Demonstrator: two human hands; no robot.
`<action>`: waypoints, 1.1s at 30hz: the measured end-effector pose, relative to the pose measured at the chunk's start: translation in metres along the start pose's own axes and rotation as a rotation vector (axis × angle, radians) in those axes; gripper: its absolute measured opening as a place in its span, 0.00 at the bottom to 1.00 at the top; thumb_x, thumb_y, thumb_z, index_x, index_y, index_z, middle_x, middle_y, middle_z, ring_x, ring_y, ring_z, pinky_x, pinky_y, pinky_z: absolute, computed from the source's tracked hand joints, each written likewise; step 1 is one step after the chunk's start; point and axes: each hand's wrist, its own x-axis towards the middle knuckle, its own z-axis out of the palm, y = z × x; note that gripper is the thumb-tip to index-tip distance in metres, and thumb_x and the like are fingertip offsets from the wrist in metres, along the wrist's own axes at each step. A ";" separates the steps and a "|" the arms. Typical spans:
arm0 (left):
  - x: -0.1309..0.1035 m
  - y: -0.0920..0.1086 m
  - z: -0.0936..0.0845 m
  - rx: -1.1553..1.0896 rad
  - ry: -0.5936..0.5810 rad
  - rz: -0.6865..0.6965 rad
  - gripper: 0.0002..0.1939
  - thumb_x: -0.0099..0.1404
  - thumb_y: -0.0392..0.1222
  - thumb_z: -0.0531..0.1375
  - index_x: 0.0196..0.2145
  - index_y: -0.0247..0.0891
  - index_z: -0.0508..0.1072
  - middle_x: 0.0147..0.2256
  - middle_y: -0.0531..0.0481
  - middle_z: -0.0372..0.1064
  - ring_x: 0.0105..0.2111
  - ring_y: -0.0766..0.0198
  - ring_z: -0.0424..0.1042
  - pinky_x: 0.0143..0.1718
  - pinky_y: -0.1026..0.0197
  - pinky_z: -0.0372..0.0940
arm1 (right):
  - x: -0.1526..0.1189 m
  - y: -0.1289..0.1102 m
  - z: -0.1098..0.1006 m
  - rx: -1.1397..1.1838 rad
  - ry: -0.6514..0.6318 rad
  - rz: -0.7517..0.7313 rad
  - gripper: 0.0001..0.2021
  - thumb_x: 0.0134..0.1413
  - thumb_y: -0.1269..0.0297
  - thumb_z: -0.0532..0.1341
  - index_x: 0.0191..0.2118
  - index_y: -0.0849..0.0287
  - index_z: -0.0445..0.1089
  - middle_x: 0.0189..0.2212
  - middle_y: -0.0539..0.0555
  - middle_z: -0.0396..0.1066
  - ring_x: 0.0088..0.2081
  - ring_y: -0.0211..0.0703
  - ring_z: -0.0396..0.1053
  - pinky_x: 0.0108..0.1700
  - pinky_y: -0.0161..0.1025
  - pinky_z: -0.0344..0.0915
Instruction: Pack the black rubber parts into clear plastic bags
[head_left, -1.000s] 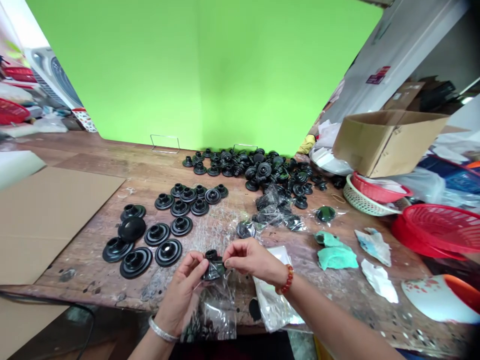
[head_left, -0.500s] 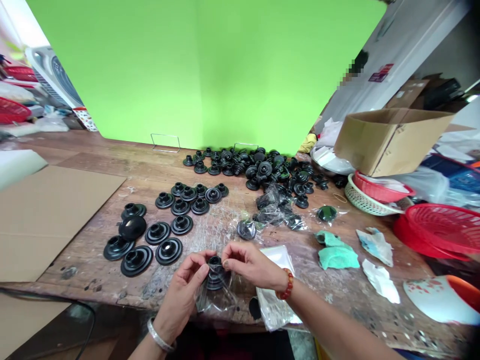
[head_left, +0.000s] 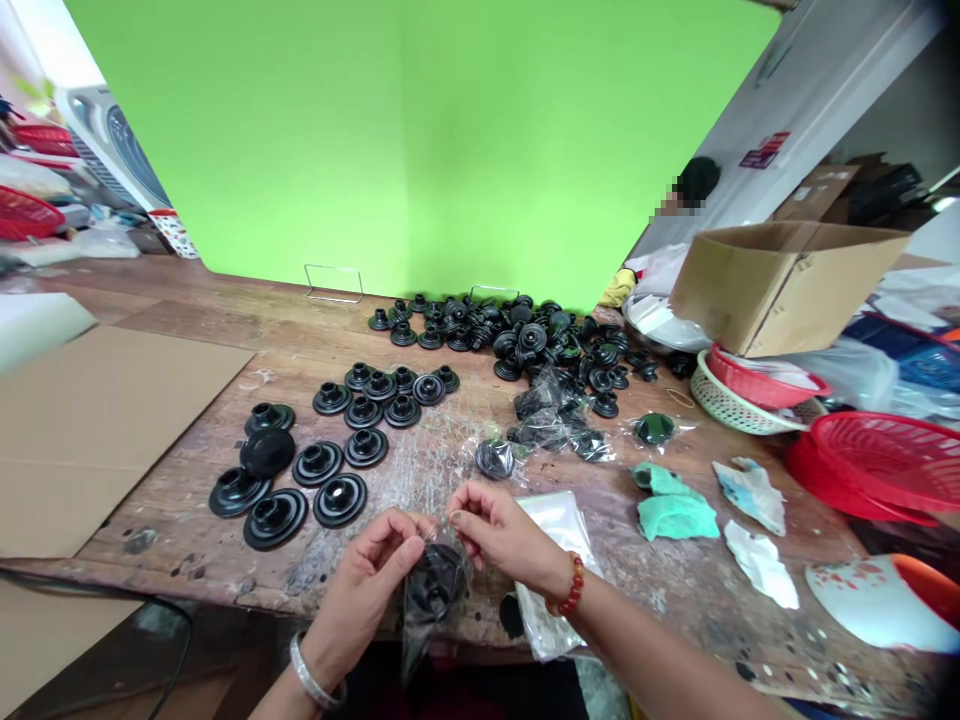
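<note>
Near the table's front edge, my left hand (head_left: 375,565) and my right hand (head_left: 495,532) pinch the upper edge of a clear plastic bag (head_left: 415,640). Inside the bag hangs a black round stepped part (head_left: 439,580), below my fingertips. A stack of flat clear bags (head_left: 559,560) lies just right of and under my right hand. Several loose black flanged parts (head_left: 341,498) sit to the left, most with their hubs up. Bagged black parts (head_left: 495,458) lie beyond my hands.
A heap of black parts (head_left: 532,340) lies before the green board (head_left: 450,150). On the right are green scraps (head_left: 677,512), baskets (head_left: 739,400), a carton (head_left: 765,285) and an orange-white container (head_left: 862,600). Cardboard (head_left: 112,430) covers the left side. A person's head shows beyond the board.
The black part, with its hub showing at the bag's mouth before, has dropped deeper into the bag. Both hands now pinch the bag's edge above it.
</note>
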 end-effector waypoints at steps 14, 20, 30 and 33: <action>0.018 0.007 -0.008 0.230 0.405 0.251 0.18 0.53 0.44 0.68 0.40 0.45 0.68 0.43 0.53 0.67 0.46 0.61 0.67 0.50 0.60 0.64 | 0.008 -0.035 -0.006 -0.714 0.228 -0.365 0.10 0.59 0.72 0.56 0.26 0.59 0.65 0.23 0.46 0.66 0.26 0.34 0.63 0.30 0.30 0.57; 0.014 -0.020 -0.008 0.474 0.329 0.181 0.14 0.58 0.49 0.63 0.39 0.41 0.67 0.38 0.50 0.68 0.39 0.59 0.71 0.42 0.57 0.68 | 0.058 -0.035 -0.073 -0.886 0.580 -0.237 0.09 0.59 0.68 0.56 0.28 0.61 0.69 0.23 0.50 0.69 0.26 0.38 0.66 0.30 0.32 0.59; 0.010 -0.052 0.003 0.785 0.231 0.263 0.05 0.64 0.43 0.58 0.38 0.41 0.70 0.38 0.47 0.69 0.41 0.53 0.67 0.46 0.49 0.60 | 0.087 -0.044 -0.077 -1.296 0.489 -0.375 0.10 0.63 0.70 0.53 0.40 0.62 0.73 0.41 0.61 0.69 0.48 0.52 0.59 0.52 0.44 0.57; 0.009 -0.051 0.008 0.837 0.202 0.310 0.03 0.65 0.40 0.56 0.36 0.41 0.70 0.37 0.47 0.69 0.41 0.53 0.66 0.45 0.49 0.60 | 0.127 -0.046 -0.058 -1.365 0.318 -0.418 0.12 0.63 0.73 0.52 0.42 0.59 0.72 0.43 0.58 0.70 0.47 0.48 0.60 0.52 0.41 0.59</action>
